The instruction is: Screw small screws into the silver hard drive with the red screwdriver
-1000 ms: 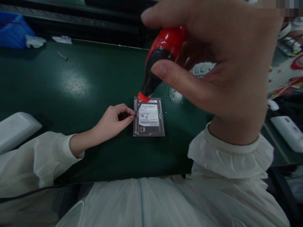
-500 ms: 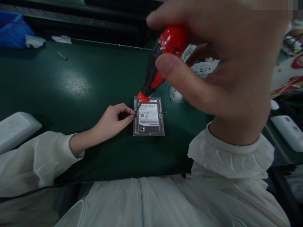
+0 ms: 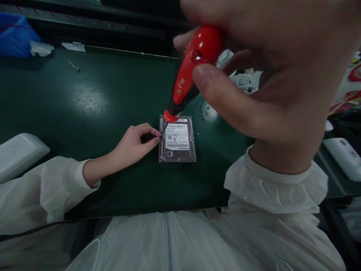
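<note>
A hard drive [image 3: 177, 138] with a white label lies flat on the green table [image 3: 121, 94]. My right hand [image 3: 254, 71], large and close to the camera, grips a red and black screwdriver [image 3: 182, 81] that leans over the drive. Its thin shaft points down to the drive's left edge. There, the thumb and fingertips of my left hand [image 3: 135, 145] are pinched together around the tip of the shaft. Whether a screw sits between those fingertips is too small to tell.
Several small screws [image 3: 203, 114] lie scattered right of the drive. A white device [image 3: 21, 154] is at the left, a blue bag [image 3: 17, 35] at the back left. White packets [image 3: 245, 81] lie behind my right hand; another white device [image 3: 344, 156] is at the right.
The screwdriver handle has turned about its axis, so more of its red side and white lettering shows. My right hand's fingers have shifted around it. My left hand and the drive have stayed put.
</note>
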A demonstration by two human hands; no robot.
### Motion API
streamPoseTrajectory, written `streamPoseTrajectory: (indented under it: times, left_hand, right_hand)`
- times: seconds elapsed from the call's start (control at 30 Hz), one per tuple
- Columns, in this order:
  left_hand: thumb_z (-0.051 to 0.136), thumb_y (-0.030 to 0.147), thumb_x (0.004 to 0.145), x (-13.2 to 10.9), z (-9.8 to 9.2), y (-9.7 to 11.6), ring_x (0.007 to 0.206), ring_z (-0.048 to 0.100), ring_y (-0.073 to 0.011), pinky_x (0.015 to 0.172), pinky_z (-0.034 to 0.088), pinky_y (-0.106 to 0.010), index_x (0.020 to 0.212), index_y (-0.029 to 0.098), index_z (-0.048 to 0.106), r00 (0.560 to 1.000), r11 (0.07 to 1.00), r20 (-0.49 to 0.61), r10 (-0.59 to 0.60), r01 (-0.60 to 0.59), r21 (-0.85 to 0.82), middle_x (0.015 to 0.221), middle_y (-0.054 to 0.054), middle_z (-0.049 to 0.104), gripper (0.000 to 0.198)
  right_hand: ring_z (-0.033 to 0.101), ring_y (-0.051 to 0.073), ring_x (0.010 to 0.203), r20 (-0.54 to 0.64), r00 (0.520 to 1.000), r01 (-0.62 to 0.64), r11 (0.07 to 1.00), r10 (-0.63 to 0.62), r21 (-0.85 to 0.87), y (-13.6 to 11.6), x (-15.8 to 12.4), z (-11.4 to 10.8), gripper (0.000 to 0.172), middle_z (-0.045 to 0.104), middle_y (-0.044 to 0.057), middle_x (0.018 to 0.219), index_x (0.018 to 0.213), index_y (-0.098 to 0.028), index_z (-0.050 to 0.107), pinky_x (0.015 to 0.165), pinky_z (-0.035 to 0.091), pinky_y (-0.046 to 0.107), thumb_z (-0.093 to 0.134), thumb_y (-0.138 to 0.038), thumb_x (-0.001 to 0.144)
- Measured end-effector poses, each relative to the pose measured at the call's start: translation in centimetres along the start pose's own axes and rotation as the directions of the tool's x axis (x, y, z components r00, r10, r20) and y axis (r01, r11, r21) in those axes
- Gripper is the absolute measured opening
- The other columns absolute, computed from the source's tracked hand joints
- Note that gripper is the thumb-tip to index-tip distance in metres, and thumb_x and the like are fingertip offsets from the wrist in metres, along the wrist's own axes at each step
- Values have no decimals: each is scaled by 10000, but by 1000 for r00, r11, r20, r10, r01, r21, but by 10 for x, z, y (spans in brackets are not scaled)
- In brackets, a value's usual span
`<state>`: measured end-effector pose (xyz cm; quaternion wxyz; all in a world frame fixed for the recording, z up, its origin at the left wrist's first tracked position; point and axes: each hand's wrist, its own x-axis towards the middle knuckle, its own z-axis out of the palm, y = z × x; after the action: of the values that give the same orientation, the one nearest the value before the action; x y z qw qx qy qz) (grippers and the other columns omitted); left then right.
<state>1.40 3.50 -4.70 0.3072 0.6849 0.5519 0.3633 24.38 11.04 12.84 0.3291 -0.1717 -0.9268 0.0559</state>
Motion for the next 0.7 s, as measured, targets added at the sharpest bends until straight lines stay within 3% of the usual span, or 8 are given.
streamPoseTrajectory:
  times: [0.13,0.27,0.33,0.43,0.5,0.6,0.7]
  left_hand:
    - [663,341,898,0,0,1,719,640,-158,640,461,-260,901,168,752,1000,1000,-10,-1,1,4,830,-16,729,194]
    - [663,345,897,0,1,1,724,644,-161,639,465,-262,901,168,749,1000,1000,-5,-7,7,-3,834,-19,731,196]
    - [664,345,898,1,1,1,732,648,-163,646,467,-264,899,169,748,1000,1000,-7,-4,4,-5,835,-19,731,195]
    - [665,341,900,1,1,1,725,642,-160,646,465,-265,897,173,749,1000,1000,-12,4,-4,6,833,-16,730,188]
    - [667,342,901,1,1,1,734,646,-164,654,471,-268,899,176,749,1000,1000,-11,1,-1,4,838,-16,731,186]
    - [666,347,907,0,0,0,763,659,-173,676,485,-275,911,179,749,1000,1000,-3,-3,3,-10,858,-22,736,187]
    - [663,357,907,0,0,1,768,661,-178,681,489,-279,907,180,748,1000,1000,-2,-9,9,-5,864,-27,737,196]
  right_hand:
    - [701,118,979,0,993,114,980,-116,-165,6,-7,2,1260,748,-14,1140,1217,-156,710,738,509,245,-393,-576,775]
    - [713,130,1050,15,996,84,991,-83,-101,4,-9,2,1241,715,-19,1268,1343,-138,648,734,519,224,-399,-485,774]
    - [718,140,1053,19,998,65,995,-63,-78,2,-6,0,1242,721,-8,1248,1312,-128,669,763,531,237,-394,-476,774]
    - [724,148,1036,27,999,41,991,-38,-126,1,-2,-1,1249,759,22,1107,1225,-109,721,950,536,303,-376,-535,806]
    - [711,172,1111,29,999,41,987,-37,-155,2,-2,0,1267,756,23,1124,1243,-111,717,1003,526,324,-388,-541,798]
    - [641,201,1282,24,999,43,994,-41,-97,2,-4,2,1304,724,5,1245,1305,-120,684,846,551,259,-436,-459,730]
    - [683,189,1155,23,1000,4,995,-1,-100,2,-5,3,1289,739,18,1144,1241,-113,716,759,536,256,-416,-452,725]
